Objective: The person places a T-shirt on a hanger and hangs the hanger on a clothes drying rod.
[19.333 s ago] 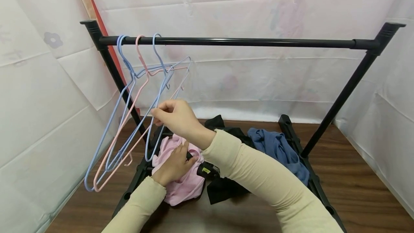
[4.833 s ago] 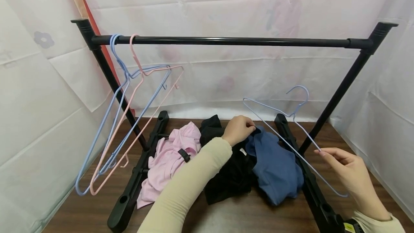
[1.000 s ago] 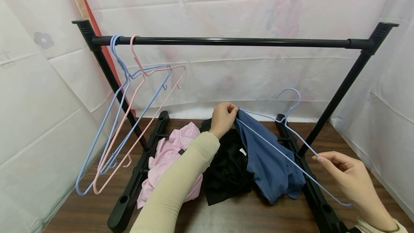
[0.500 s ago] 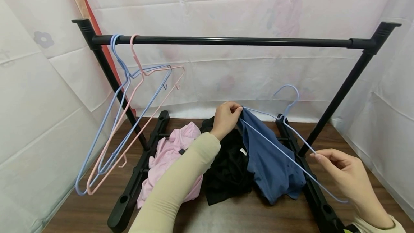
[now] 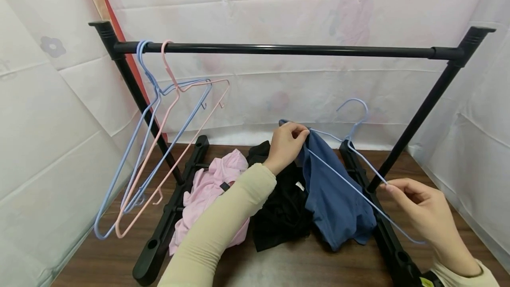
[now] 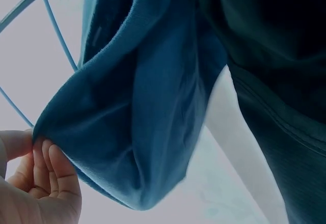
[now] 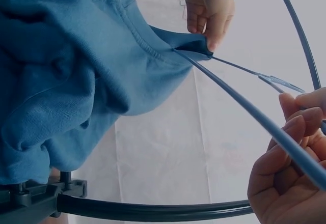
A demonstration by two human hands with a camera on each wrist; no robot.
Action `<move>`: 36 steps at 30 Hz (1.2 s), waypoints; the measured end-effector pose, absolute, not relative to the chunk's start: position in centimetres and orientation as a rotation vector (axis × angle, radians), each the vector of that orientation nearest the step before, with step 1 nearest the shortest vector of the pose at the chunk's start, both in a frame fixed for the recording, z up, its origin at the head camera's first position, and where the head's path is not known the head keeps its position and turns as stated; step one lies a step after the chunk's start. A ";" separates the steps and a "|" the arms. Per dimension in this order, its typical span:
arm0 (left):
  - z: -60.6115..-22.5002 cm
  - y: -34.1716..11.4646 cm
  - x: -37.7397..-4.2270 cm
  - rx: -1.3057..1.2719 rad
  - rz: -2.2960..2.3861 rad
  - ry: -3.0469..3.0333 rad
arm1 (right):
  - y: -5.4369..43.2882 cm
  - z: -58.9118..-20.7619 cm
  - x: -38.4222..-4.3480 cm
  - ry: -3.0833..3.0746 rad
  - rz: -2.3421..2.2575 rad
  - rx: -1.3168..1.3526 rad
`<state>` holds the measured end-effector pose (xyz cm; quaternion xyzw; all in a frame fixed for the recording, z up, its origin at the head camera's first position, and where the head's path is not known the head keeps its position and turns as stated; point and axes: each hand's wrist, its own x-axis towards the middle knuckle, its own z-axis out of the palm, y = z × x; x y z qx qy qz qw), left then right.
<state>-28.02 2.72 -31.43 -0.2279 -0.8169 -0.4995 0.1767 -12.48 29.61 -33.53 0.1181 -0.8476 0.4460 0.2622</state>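
My left hand (image 5: 286,145) pinches the edge of a blue garment (image 5: 338,194) between thumb and fingers. The garment is partly lifted, its lower part bunched on the floor. With thumb and fingers, my right hand (image 5: 424,216) holds the right arm of a light blue hanger (image 5: 364,159), its hook pointing up. The hanger's left end runs into the garment's opening near my left fingertips and is hidden by the cloth. In the left wrist view the cloth (image 6: 117,112) drapes open from my fingers. The hanger's lower bar (image 7: 244,107) enters the cloth in the right wrist view.
A black garment (image 5: 279,211) and a pink garment (image 5: 211,189) lie crumpled beside the blue one. Above them spans the black rail (image 5: 279,49) of a rack. Blue hangers (image 5: 131,158) and a pink hanger (image 5: 171,110) hang at its left end. White sheets enclose the space.
The blue hanger has come off the rail since the oldest frame. Its left end, outside the cloth 4.8 seconds ago, is now in the garment. Lately my left hand has shifted right with the cloth edge.
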 end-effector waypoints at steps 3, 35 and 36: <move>-31.2 2.9 -27.7 -0.657 -1.417 -2.304 | 29.4 -33.4 -12.6 -2.281 1.210 0.319; -30.1 4.2 -25.1 -0.775 -1.487 -2.202 | 27.8 -33.1 -14.1 -2.195 1.261 0.411; -30.0 4.3 -25.0 -0.787 -1.491 -2.193 | 27.7 -33.1 -14.1 -2.195 1.259 0.414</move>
